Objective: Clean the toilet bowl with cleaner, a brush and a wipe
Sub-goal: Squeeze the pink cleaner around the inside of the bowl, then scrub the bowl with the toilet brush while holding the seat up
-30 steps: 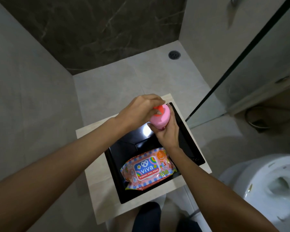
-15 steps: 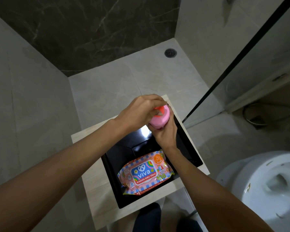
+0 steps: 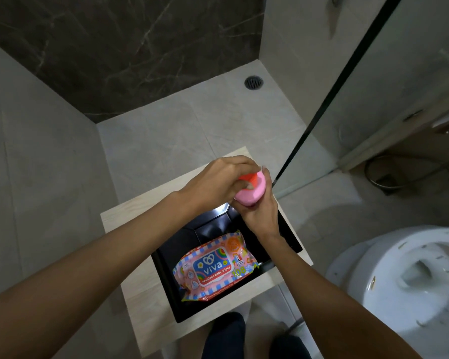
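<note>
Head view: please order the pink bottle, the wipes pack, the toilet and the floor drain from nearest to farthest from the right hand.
1. Pink bottle: held in the right hand.
2. Wipes pack: just below, in the black tray.
3. Floor drain and toilet: both far, too close to rank.

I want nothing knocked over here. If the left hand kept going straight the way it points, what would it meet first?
The left hand points right, fingers on the orange cap of the pink bottle. Beyond that, probably the glass partition's dark edge, though depth is unclear.
</note>
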Demonstrator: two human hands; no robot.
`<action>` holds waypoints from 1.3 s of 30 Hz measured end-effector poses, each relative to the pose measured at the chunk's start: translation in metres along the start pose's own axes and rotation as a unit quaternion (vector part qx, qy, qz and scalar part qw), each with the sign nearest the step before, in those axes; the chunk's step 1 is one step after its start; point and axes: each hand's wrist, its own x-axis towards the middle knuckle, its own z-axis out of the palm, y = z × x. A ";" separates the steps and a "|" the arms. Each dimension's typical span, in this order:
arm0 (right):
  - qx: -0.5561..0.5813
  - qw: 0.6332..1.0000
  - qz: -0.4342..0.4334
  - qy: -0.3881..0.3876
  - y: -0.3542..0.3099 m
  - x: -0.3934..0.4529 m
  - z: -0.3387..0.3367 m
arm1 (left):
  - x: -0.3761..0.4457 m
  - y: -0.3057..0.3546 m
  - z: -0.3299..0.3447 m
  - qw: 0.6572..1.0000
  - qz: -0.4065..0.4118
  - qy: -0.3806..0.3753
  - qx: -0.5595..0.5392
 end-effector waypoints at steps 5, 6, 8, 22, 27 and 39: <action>0.008 1.000 -0.007 -0.015 0.011 0.003 -0.003 | 0.006 0.012 0.003 0.999 0.031 -0.027 0.026; -0.001 1.000 -0.012 -0.016 0.011 0.004 -0.004 | 0.008 0.012 0.004 0.999 0.033 -0.026 0.032; -0.030 0.999 -0.031 -0.014 0.009 0.004 -0.011 | 0.011 0.010 0.007 0.999 0.014 -0.023 0.034; -0.357 0.928 0.030 -0.099 0.014 -0.031 -0.106 | 0.022 0.067 0.021 0.996 -0.023 0.009 0.083; -0.402 0.903 0.127 -0.080 0.018 -0.062 -0.189 | 0.038 0.115 0.066 0.989 -0.053 -0.095 0.105; -0.421 0.864 0.275 0.012 0.056 -0.151 -0.365 | 0.080 0.241 0.152 0.920 -0.075 -0.280 0.263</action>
